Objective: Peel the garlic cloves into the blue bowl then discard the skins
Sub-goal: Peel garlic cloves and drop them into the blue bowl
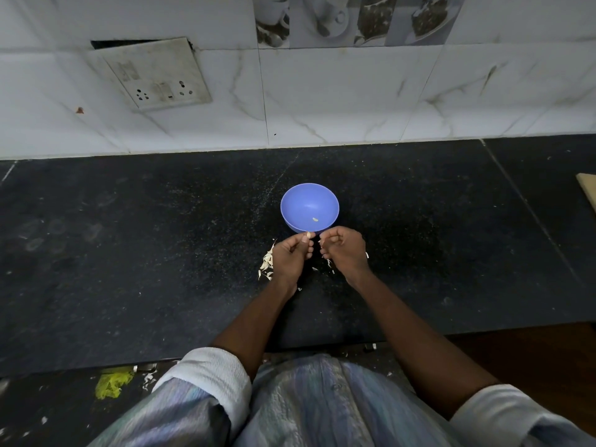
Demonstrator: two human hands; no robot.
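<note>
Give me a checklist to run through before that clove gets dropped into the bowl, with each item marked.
1. Clove in hand: ok. The left hand pinches a garlic clove at its fingertips.
2. Clove fully peeled: cannot tell, too small to see.
3. Bowl within reach: ok. The blue bowl stands upright just beyond both hands.
4. Bowl holds peeled garlic only: ok. One peeled clove lies inside, no skins visible.
5. Right hand free of skin: cannot tell. The right hand is curled, with pale bits at its fingertips.
6. Skins discarded: not ok. A skin pile lies on the counter.
</note>
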